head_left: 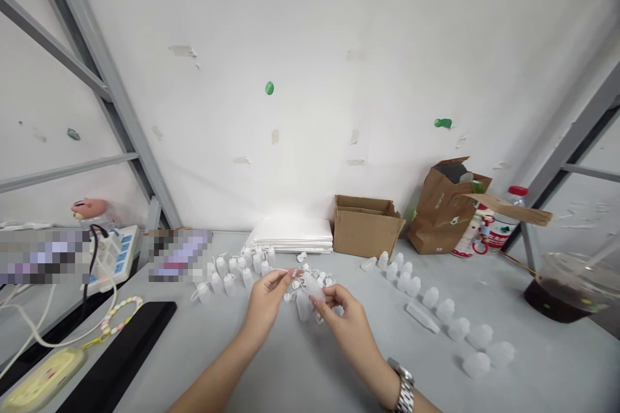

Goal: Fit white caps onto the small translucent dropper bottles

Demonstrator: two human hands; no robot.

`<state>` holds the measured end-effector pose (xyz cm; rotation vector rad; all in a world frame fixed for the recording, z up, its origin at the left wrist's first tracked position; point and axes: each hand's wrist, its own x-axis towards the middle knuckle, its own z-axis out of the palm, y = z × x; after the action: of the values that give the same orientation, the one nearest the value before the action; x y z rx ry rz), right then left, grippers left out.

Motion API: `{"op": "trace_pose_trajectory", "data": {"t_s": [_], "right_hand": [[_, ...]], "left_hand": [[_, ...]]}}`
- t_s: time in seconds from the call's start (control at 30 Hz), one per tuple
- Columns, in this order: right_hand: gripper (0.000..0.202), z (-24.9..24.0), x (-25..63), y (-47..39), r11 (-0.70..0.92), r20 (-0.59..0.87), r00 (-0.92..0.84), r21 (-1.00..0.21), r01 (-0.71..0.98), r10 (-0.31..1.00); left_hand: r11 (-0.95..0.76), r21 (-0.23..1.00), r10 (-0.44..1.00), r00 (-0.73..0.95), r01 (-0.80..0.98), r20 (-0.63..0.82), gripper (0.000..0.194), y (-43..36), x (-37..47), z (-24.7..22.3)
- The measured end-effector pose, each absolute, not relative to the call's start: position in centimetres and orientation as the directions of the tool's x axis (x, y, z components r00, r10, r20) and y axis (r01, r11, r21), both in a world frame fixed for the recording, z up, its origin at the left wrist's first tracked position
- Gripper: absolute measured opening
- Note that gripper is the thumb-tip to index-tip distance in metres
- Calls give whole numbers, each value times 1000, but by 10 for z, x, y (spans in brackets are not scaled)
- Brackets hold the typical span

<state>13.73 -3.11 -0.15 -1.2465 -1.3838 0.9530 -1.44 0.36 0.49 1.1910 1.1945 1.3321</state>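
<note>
Left hand point(268, 293), right hand point(346, 313) at one translucent bottle point(311, 284).

White wall point(310, 26) behind, with torn tape remnants point(182, 50) and green sticker scraps point(269, 88). Grey metal frame point(109, 77) on the left, another point(581, 132) on the right, both with crossbars. Grey worktop point(290, 374) meets the wall. Lighting even; wall palest low at centre.

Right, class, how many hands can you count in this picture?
2: the left hand, left of a small translucent bottle, and the right hand, holding it. No others show.
</note>
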Motion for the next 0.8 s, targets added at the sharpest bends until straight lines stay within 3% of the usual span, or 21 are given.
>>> {"op": "trace_pose_trajectory", "data": {"t_s": [0.07,0.27,0.47,0.63,0.8], "right_hand": [[29,-1,143,-26,147,166,73,-966,213,983],[31,1,153,-19,135,159,105,-969,207,982],[33,2,153,-20,144,172,117,-966,216,978],[33,3,152,-20,132,160,114,-966,222,980],[32,0,150,-20,136,157,90,-969,206,983]], "left_hand": [[-115,989,987,-106,94,124,27,11,-18,0],[-150,948,982,-67,282,175,20,22,-22,-13],[-144,858,967,-117,493,229,38,15,-23,-12],[-230,646,965,83,728,250,20,12,-28,-14],[-223,600,972,127,769,199,9,14,-29,-23]]}}
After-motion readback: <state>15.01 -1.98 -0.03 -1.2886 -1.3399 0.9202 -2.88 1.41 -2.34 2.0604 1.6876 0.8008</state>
